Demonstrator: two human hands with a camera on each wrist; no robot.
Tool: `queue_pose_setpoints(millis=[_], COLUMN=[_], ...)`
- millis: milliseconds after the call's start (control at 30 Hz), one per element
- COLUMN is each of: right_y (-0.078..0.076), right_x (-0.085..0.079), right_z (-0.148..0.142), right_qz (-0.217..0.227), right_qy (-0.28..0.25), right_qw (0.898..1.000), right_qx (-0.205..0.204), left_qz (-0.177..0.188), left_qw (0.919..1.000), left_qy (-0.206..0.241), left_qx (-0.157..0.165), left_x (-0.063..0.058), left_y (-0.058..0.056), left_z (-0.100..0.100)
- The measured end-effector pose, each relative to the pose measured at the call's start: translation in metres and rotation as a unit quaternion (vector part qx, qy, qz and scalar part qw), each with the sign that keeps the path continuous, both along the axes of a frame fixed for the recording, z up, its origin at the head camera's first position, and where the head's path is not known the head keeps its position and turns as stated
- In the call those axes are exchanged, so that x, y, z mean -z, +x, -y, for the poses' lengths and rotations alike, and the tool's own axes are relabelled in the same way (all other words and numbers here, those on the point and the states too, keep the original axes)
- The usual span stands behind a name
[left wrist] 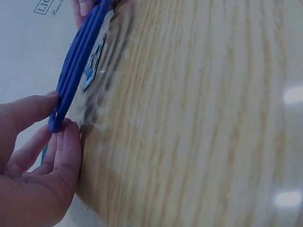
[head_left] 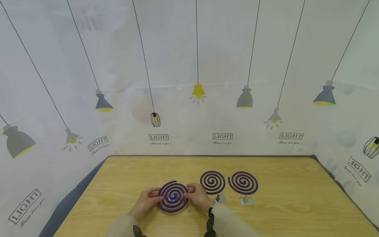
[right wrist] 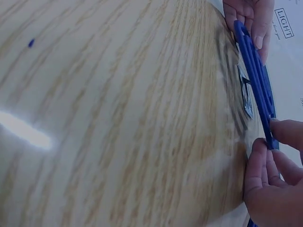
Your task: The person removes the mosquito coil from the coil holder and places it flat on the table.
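A purple mosquito coil (head_left: 174, 197) is held between both hands, slightly above the wooden table. My left hand (head_left: 145, 200) pinches its left edge, thumb on top and fingers beneath. On the opposite edge, my right hand (head_left: 197, 195) pinches it the same way. Both wrist views show the coil nearly edge-on, bluer in colour. Below it lies a flat metal piece (left wrist: 93, 64), partly hidden by the coil; the right wrist view shows this metal piece (right wrist: 245, 94) too.
Two more purple coils, one nearer (head_left: 212, 181) and one farther right (head_left: 243, 182), lie flat on the table (head_left: 290, 197). Small metal stands in clear wrapping, one by the right wrist (head_left: 219, 198) and another (head_left: 246, 200), lie before them. A blue fragment (right wrist: 31, 43) lies on the table.
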State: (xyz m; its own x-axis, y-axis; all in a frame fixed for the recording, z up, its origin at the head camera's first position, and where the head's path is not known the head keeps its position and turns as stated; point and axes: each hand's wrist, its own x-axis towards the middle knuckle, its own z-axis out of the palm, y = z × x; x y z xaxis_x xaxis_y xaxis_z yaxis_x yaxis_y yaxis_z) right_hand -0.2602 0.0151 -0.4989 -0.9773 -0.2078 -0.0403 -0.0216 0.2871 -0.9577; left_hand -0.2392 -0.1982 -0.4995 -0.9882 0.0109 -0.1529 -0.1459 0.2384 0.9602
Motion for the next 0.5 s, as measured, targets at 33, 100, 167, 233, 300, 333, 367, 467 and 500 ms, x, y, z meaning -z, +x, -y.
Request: queue_pose_setpoints(millis=[33, 100, 167, 233, 300, 333, 367, 467, 500], right_y=[0.0, -0.0003, -0.0008, -0.0011, -0.0014, -0.0014, -0.0016, -0.0018, -0.0018], right_x=[0.0003, 0.0005, 0.0007, 0.0004, 0.0005, 0.0004, 0.0007, 0.0015, 0.0017], right_z=[0.0, -0.0002, -0.0004, -0.0008, -0.001, -0.0011, -0.0012, -0.0018, -0.0021], right_qz=[0.001, 0.004, 0.009, 0.011, 0.015, 0.017, 0.02, 0.025, 0.026], right_qy=[-0.002, -0.006, -0.009, -0.011, -0.012, -0.014, -0.015, -0.018, -0.019], right_qw=[1.0, 1.0, 1.0, 1.0, 1.0, 1.0, 1.0, 1.0, 0.999], right_qx=[-0.002, -0.003, -0.004, -0.005, -0.005, -0.004, -0.004, -0.005, -0.005], left_qz=[0.002, 0.005, 0.007, 0.007, 0.006, 0.005, 0.004, 0.002, 0.001], left_qw=[1.0, 1.0, 0.9999, 0.9998, 0.9996, 0.9995, 0.9994, 0.9988, 0.9986], left_qy=[0.002, 0.006, 0.008, 0.009, 0.016, 0.02, 0.024, 0.039, 0.044], left_qx=[0.0, -0.004, -0.009, -0.014, -0.021, -0.023, -0.025, -0.029, -0.029], left_x=[-0.0001, -0.0001, -0.0001, 0.0006, 0.0014, 0.002, 0.0024, 0.0033, 0.0031], left_y=[0.0, -0.0004, -0.0011, -0.0017, -0.0021, -0.0023, -0.0023, -0.002, -0.0017], left_z=[-0.0003, -0.0014, -0.0024, -0.0031, -0.0035, -0.0036, -0.0036, -0.0038, -0.0038])
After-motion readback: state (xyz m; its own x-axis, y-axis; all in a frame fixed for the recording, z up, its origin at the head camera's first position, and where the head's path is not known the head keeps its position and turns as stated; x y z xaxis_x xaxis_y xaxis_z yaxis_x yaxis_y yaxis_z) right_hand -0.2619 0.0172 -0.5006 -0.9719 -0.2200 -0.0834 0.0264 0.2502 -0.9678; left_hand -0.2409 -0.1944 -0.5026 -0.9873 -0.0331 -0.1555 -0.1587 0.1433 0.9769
